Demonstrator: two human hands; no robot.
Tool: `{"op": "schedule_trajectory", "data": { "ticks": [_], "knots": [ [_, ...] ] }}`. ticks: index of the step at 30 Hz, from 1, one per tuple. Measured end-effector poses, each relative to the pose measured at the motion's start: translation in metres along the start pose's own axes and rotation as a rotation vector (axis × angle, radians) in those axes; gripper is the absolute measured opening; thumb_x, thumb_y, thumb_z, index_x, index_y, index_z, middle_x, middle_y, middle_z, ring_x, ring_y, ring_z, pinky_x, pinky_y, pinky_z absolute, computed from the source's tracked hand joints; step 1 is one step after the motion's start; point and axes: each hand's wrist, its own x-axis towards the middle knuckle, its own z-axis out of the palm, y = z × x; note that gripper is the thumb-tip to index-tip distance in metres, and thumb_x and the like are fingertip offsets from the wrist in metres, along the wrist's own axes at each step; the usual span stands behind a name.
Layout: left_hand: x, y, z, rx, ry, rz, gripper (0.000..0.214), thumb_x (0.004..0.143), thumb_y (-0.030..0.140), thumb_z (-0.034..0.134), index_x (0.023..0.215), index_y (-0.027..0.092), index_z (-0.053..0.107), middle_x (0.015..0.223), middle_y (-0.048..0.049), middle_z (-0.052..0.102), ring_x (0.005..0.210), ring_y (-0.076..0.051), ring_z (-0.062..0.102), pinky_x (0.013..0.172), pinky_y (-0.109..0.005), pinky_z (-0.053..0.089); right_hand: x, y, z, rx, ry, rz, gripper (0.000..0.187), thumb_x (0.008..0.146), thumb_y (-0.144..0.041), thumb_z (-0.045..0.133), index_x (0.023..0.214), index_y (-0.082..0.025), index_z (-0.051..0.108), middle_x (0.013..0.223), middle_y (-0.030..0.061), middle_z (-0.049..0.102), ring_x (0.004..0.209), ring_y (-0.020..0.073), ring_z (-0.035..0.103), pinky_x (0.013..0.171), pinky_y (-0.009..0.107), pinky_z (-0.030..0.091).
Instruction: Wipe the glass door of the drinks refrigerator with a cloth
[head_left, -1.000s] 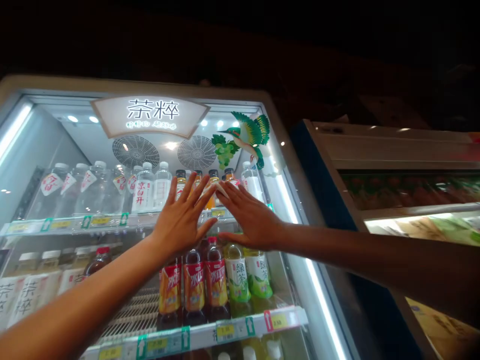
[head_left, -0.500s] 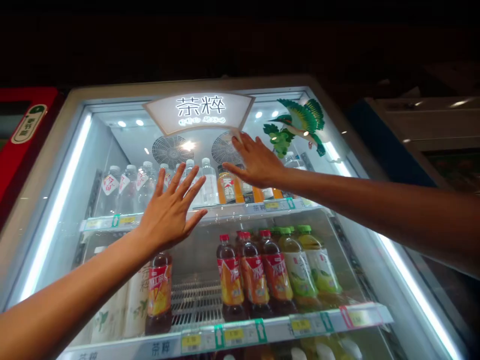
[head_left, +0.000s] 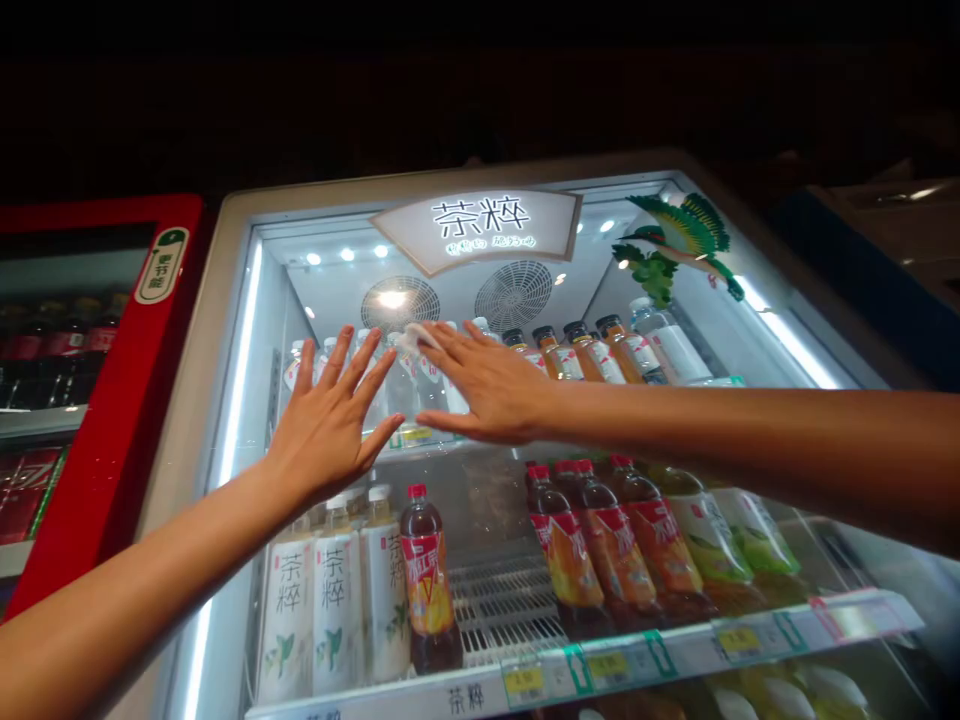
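Observation:
My left hand point(head_left: 326, 425) lies open with spread fingers flat on the glass door point(head_left: 247, 330) of a lit drinks fridge, over the left end of the top shelf. Just to its right, my right hand point(head_left: 487, 385) presses flat on the same glass. A small white cloth point(head_left: 417, 338) is pinned under its fingers and peeks out past the fingertips. Behind the glass at that spot stand clear water bottles point(head_left: 405, 380).
The fridge holds amber tea bottles point(head_left: 592, 355) on the top shelf. White tea bottles point(head_left: 334, 590) and red-labelled iced tea bottles point(head_left: 600, 545) stand on the shelf below. A red fridge point(head_left: 112, 400) stands to the left, a dark cabinet point(head_left: 855, 270) to the right.
My right hand swept the cloth from mid-glass up near the sign, then down and left next to my left hand. My view shifted left, revealing the red fridge.

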Motion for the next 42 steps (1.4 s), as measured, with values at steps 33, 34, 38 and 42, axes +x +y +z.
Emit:
{"op": "schedule_trajectory", "data": {
  "ticks": [33, 34, 38, 42],
  "knots": [
    [0.027, 0.042, 0.009, -0.067, 0.042, -0.023, 0.075, 0.101, 0.063, 0.029, 0.164, 0.033, 0.0, 0.174, -0.0044, 0.011, 0.161, -0.03, -0.002, 0.128, -0.062, -0.004, -0.051, 0.032, 0.0, -0.057, -0.006, -0.098, 0.083, 0.099, -0.071, 0.037, 0.164, -0.023, 0.016, 0.173, 0.0064, 0.01, 0.161, 0.0253, 0.007, 0.132, 0.053, 0.005],
    [0.032, 0.052, 0.01, -0.063, 0.056, -0.024, 0.074, 0.102, 0.061, 0.029, 0.164, 0.033, -0.001, 0.174, -0.0046, 0.012, 0.161, -0.03, -0.001, 0.128, -0.063, -0.004, -0.058, 0.043, -0.002, -0.069, -0.012, -0.058, 0.083, 0.099, -0.071, 0.036, 0.164, -0.024, 0.016, 0.173, 0.0061, 0.009, 0.161, 0.0256, 0.007, 0.132, 0.055, 0.005],
    [0.057, 0.096, 0.015, -0.088, 0.075, -0.017, 0.074, 0.102, 0.058, 0.031, 0.164, 0.035, -0.004, 0.174, -0.0044, 0.013, 0.161, -0.03, 0.0, 0.128, -0.064, 0.0, -0.085, 0.087, -0.01, -0.07, 0.014, 0.162, 0.083, 0.098, -0.071, 0.034, 0.164, -0.025, 0.013, 0.173, 0.007, 0.007, 0.16, 0.0309, 0.008, 0.129, 0.064, 0.007],
    [0.089, 0.144, 0.017, -0.14, 0.085, -0.027, 0.075, 0.102, 0.06, 0.03, 0.164, 0.034, -0.004, 0.174, -0.0043, 0.01, 0.161, -0.03, -0.002, 0.127, -0.064, -0.003, -0.123, 0.105, -0.015, -0.036, -0.007, 0.01, 0.09, 0.095, -0.077, 0.034, 0.165, -0.024, 0.011, 0.173, 0.0066, 0.008, 0.161, 0.0284, 0.007, 0.131, 0.059, 0.008]
  ]
}}
